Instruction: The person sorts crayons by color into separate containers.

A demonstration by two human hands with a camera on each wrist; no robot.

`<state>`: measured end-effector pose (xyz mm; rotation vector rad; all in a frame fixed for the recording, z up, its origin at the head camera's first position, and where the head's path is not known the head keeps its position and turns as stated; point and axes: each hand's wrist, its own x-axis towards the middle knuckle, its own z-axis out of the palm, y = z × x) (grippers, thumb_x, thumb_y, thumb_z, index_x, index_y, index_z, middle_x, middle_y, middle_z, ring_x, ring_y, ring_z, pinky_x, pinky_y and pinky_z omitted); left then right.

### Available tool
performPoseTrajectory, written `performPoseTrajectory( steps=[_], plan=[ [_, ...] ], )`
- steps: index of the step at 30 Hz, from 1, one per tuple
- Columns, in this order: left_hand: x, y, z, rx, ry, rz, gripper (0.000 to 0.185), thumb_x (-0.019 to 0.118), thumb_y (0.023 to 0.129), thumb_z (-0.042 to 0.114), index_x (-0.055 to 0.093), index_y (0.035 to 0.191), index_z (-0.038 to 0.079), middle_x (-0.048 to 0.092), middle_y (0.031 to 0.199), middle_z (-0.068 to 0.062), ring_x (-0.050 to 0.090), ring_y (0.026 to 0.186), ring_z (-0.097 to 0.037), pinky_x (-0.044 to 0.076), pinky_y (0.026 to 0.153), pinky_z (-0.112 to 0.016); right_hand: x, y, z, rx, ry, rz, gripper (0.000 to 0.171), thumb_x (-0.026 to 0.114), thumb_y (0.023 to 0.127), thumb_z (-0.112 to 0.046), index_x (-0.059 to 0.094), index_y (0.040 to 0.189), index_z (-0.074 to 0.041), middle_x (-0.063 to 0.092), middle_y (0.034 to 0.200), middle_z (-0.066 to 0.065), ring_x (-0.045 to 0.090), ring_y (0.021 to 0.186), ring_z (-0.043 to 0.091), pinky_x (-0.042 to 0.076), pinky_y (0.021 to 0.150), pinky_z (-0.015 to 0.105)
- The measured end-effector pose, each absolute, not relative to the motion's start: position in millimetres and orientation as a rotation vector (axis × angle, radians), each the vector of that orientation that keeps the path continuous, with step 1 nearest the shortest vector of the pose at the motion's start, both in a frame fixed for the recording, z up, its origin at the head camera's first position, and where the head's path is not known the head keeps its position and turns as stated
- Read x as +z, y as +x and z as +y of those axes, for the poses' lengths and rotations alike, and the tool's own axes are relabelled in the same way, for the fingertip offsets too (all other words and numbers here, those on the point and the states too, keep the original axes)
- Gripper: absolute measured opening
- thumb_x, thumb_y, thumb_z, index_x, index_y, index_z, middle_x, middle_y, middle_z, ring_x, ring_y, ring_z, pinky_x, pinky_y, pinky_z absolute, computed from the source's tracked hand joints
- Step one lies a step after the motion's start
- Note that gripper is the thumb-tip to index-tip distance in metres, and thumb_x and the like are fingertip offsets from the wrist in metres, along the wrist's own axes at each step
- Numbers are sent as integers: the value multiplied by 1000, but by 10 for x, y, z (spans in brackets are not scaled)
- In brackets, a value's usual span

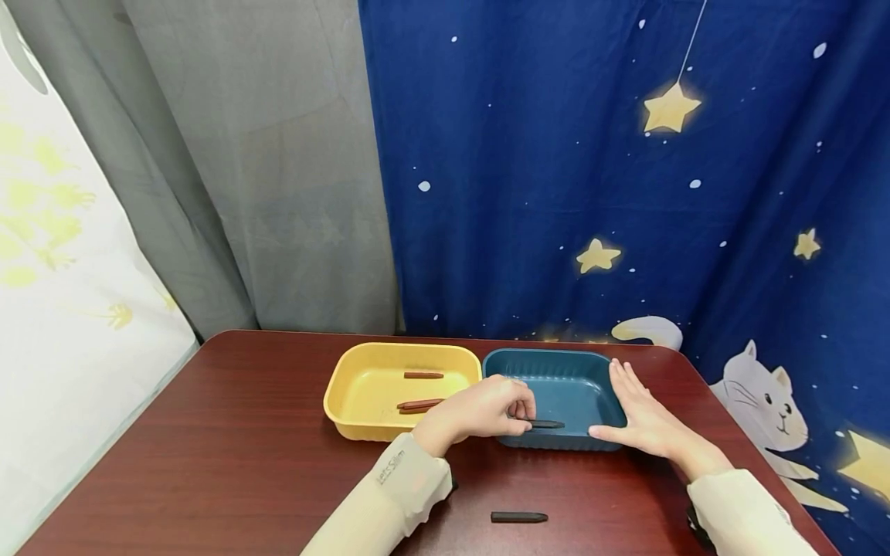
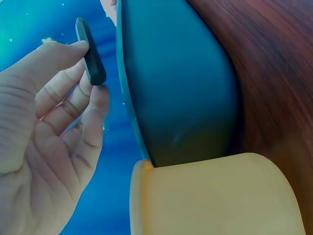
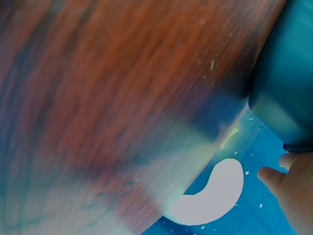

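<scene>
My left hand [image 1: 483,407] is over the left side of the blue bin [image 1: 556,442], pinching a black crayon [image 1: 547,424] between thumb and fingertips. In the left wrist view, the thumb presses one side of this crayon [image 2: 91,54], which is held above the bin's rim. My right hand [image 1: 643,417] touches the blue bin's right end, its fingers straight and thumb spread toward the near rim. Only a few fingers of the right hand [image 3: 291,188] show in the right wrist view. A second black crayon [image 1: 519,517] lies on the table, nearer to me.
To the left of the blue bin, a yellow bin [image 1: 361,432] stands against it, with 3 reddish-brown crayons [image 1: 423,375] inside. Both bins are near the back of the dark red wooden table [image 1: 243,455]. A blue star-patterned curtain [image 1: 514,193] hangs behind.
</scene>
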<state>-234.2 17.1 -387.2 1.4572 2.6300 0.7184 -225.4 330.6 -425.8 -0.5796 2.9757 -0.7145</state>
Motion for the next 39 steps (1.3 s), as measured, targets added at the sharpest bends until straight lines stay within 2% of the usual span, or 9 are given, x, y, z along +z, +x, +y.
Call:
performPoseTrajectory(
  steps=[11,28,39],
  plan=[
    [-3994,-2433,244,758,1421,2632,4,72,90,18,72,91,14,63,84,8,55,74,-2,43,69,-7,-4317,-2182,3330,-720,-529,2965,118,75,81,-50,5,156,8,3,163,31,-3,150,51,9,109,78],
    [-4148,-2675,365,810,1198,2631,5,73,90,18,73,90,13,63,75,9,53,68,-1,45,65,-11,-4319,-2224,3343,-700,-557,2976,117,74,82,-51,6,156,8,3,163,31,-2,150,51,11,110,77],
    [-4152,-2796,449,712,1137,2676,4,74,89,19,73,88,15,69,78,8,57,71,-2,47,69,-13,-4247,-2250,3283,-701,-553,2968,118,73,81,-51,3,157,6,2,164,29,-2,150,51,11,110,77]
  ],
)
